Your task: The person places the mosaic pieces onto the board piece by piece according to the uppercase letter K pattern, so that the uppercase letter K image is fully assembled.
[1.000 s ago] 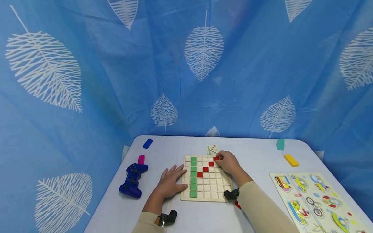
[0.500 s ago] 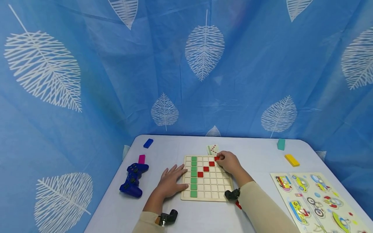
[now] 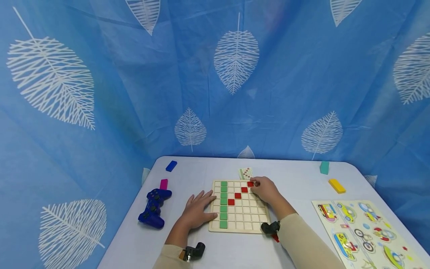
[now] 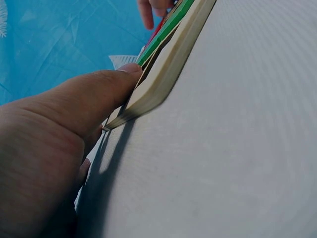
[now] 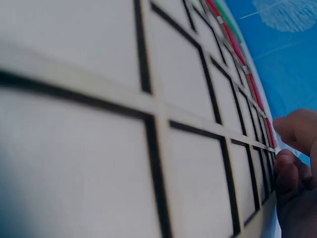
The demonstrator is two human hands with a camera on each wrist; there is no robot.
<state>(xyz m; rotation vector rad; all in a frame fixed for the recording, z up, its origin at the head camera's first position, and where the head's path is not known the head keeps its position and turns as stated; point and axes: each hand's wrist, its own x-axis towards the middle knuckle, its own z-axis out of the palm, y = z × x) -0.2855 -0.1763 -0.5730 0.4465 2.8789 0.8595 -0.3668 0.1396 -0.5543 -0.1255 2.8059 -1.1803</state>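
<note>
A wooden grid board (image 3: 246,216) lies flat on the table, with a column of green tiles (image 3: 223,201) near its left side. Several red tiles (image 3: 237,195) run in a diagonal up to the far right. My left hand (image 3: 195,212) rests on the left edge, fingers spread, and its thumb (image 4: 106,84) lies on the rim in the left wrist view. My right hand (image 3: 265,189) is at the far right corner, thumb and forefinger at the farthest red tile (image 3: 250,184). In the right wrist view its curled fingers (image 5: 296,131) are right at that tile's end.
A small pattern card (image 3: 245,173) lies behind the board. A blue game controller (image 3: 154,208) and a pink block (image 3: 163,184) are left, a blue block (image 3: 171,166) farther back. To the right are a yellow block (image 3: 337,186), a teal block (image 3: 324,167) and a picture puzzle (image 3: 366,224). Something red (image 3: 275,238) shows beneath the right wrist.
My right hand has shifted slightly right and toward me, its fingers staying at the farthest red tile. The left hand holds its place on the board's edge.
</note>
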